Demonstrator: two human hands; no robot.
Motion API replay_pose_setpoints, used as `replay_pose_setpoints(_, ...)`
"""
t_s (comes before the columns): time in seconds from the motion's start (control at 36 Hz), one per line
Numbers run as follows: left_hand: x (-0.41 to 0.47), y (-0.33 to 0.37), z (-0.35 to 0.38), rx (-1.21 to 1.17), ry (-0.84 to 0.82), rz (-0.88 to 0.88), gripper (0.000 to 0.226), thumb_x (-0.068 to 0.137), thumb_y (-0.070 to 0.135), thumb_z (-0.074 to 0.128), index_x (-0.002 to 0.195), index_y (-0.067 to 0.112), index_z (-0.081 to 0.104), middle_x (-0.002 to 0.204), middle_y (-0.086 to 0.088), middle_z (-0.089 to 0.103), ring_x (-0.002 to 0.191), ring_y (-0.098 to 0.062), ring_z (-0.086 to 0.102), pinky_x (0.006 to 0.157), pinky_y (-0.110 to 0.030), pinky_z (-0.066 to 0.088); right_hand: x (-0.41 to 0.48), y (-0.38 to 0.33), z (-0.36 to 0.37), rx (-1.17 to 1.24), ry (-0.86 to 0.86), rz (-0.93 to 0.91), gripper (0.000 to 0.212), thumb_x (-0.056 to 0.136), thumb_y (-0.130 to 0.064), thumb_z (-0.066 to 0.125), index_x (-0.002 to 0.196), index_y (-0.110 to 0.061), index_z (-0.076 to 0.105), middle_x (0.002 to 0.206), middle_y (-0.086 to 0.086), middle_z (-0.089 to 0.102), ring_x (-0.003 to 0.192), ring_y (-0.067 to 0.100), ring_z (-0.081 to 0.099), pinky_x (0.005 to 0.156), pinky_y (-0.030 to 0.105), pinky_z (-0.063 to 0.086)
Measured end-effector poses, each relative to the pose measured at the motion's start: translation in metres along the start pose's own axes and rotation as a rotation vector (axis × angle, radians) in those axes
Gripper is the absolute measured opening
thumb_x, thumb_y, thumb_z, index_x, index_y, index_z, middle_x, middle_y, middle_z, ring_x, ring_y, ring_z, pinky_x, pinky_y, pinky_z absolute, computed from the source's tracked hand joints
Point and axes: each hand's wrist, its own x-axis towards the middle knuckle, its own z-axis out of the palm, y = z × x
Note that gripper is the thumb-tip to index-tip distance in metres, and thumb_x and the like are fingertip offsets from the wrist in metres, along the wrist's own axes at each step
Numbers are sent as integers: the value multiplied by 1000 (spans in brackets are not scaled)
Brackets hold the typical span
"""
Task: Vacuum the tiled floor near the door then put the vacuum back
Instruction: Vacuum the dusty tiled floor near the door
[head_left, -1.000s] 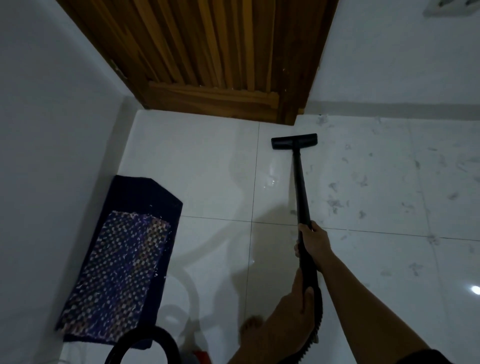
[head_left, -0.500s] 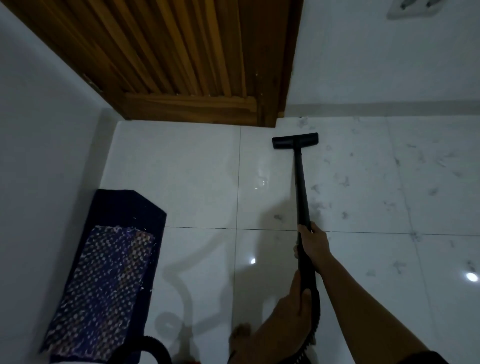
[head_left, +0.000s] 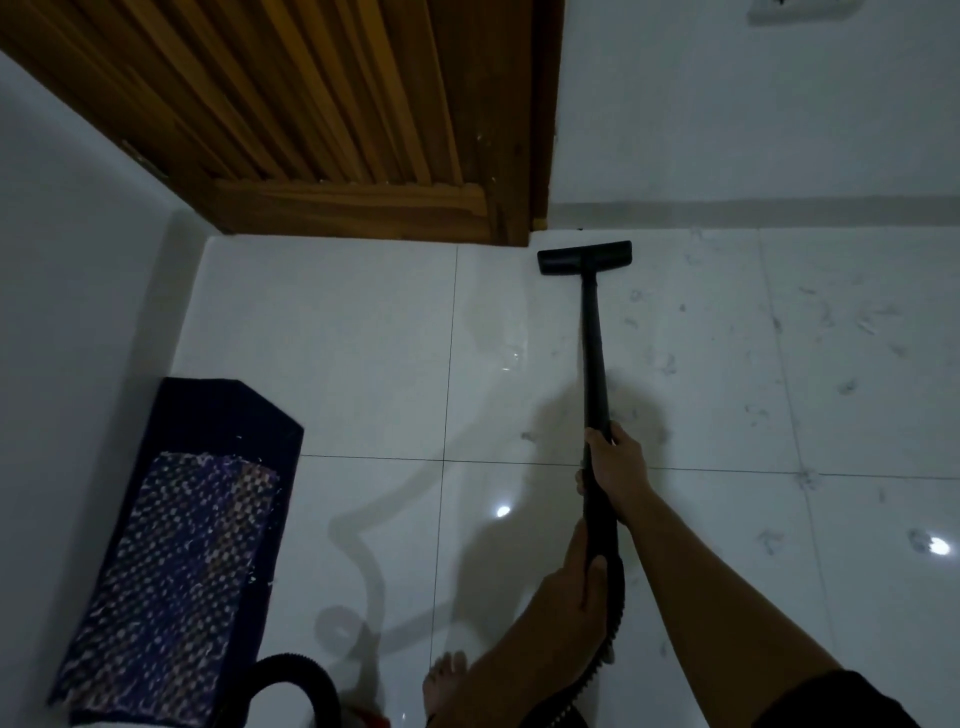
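Both hands on black vacuum wand (head_left: 595, 374). Right hand (head_left: 615, 470) clenched round the wand midway; left hand (head_left: 574, 587) clenched lower, by the ribbed hose (head_left: 610, 639). Vacuum head (head_left: 584, 256) flat on the white tiled floor (head_left: 337, 338), just beside the wooden door (head_left: 337, 119) corner & the wall. Dust bits (head_left: 852, 387) to the right of the wand. Dark mat (head_left: 176, 561) lying at left by the wall, well apart. Bare foot (head_left: 444, 686) near bottom. Hose loop (head_left: 288, 686) at bottom left.
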Motion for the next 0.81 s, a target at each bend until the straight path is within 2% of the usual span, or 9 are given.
replay_pose_setpoints(0.08,5,2,-1,13,-9,7,52,102,34,20,150,25,2,112,-15,64,66,2,53,58,-4,43,5,-2,-2,20,-1,-1,19,95,-14,50,107,0,53,64,14,50,48,25,49,53,37,48)
replay_pose_setpoints(0.28,18,5,-3,30,0,-6,51,103,29,20,151,19,3,120,-15,61,72,9,49,62,1,39,15,-9,-1,15,6,-19,12,96,-14,49,104,-6,53,66,16,51,47,24,50,49,35,47)
replay_pose_setpoints(0.44,24,6,-3,27,17,-3,50,103,28,21,150,19,4,123,-17,60,73,6,51,65,1,41,26,-11,1,14,0,-5,16,95,-15,50,105,-3,55,65,13,52,47,23,50,50,34,47)
replay_pose_setpoints(0.5,26,6,-4,25,23,-16,51,103,28,21,150,20,4,129,-16,57,89,-8,60,66,4,39,28,-12,2,10,1,-4,16,95,-15,50,105,-3,55,64,13,51,47,24,50,50,34,47)
replay_pose_setpoints(0.58,29,5,-5,27,52,-28,51,103,29,21,151,19,6,132,-13,55,114,-22,57,66,8,34,32,-16,3,-14,7,-13,18,95,-15,49,107,-3,54,64,13,51,48,25,51,53,36,49)
replay_pose_setpoints(0.72,37,9,-9,3,65,-34,51,103,31,20,151,21,5,138,-10,50,113,-12,53,66,10,31,39,-26,3,-68,-1,-33,20,96,-14,46,110,-1,53,68,14,53,48,24,51,50,33,48)
replay_pose_setpoints(0.81,39,9,-7,-1,66,-20,51,104,28,21,151,19,5,140,-12,48,122,-20,50,66,12,27,39,-28,1,-48,0,-22,19,96,-12,46,111,-3,53,64,13,51,46,24,50,46,31,47)
